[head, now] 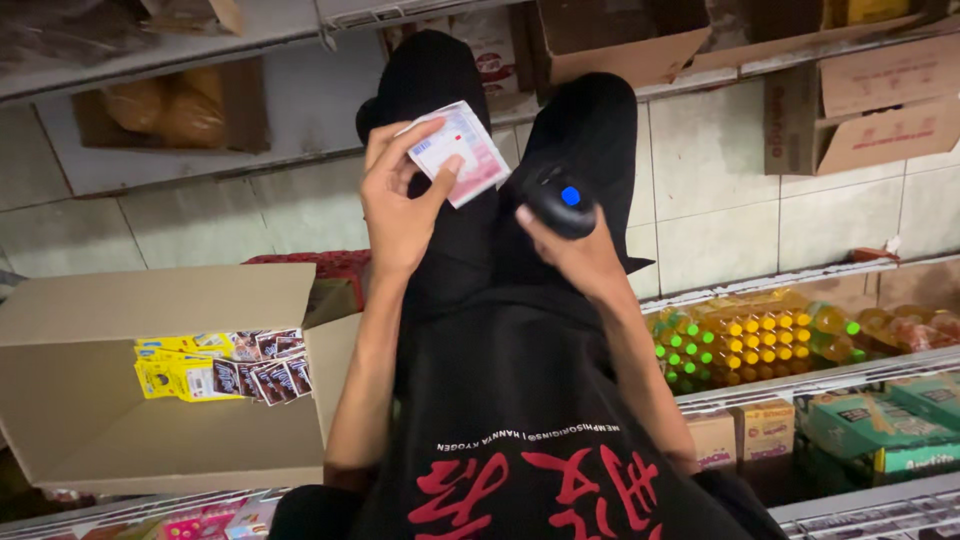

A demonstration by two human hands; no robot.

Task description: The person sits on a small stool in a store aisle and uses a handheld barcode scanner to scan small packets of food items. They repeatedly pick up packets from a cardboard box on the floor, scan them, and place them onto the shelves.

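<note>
Holding pink sachet [462, 152] in left hand [398, 205], right hand [575, 250] gripping apparently a scanner [560, 200]

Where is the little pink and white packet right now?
In the head view the pink and white packet sits upper centre, pinched in the left hand, above the person's black-clad knees. The right hand holds a black scanner just beside it.

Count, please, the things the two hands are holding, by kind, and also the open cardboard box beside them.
Pink and white sachet in the left hand: 1
Black handheld scanner with a blue button in the right hand: 1
Open cardboard box, with small sachets inside: 1
Total: 3
</note>
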